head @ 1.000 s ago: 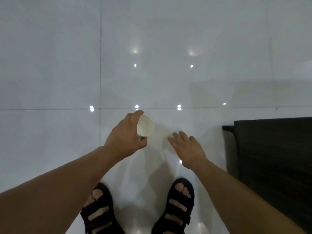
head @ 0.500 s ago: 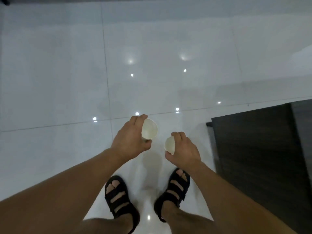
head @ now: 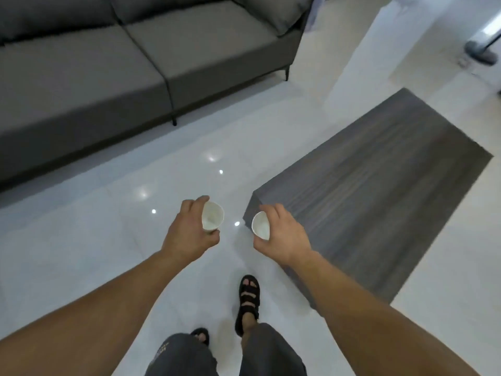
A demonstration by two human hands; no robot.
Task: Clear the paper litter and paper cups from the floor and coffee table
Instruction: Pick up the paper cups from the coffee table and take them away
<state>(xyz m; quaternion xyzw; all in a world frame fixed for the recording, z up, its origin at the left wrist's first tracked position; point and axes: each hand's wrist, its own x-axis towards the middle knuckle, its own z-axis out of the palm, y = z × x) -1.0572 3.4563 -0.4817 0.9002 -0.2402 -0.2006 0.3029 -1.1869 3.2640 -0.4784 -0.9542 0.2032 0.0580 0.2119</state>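
Observation:
My left hand grips a white paper cup, its open mouth tipped toward the camera. My right hand grips a second white paper cup, also with the mouth showing. Both cups look empty. The two hands are held out in front of me above the white tile floor, just left of the dark wood-grain coffee table. The table top shows no litter. No loose paper is visible on the floor.
A grey sofa on thin black legs runs along the far left. A white pillar stands beyond the table, and a fan base sits at the far right. My sandalled feet are below.
My right hand has picked up the second cup from the floor. I have straightened up, so the view lifted and now takes in the sofa and the whole coffee table.

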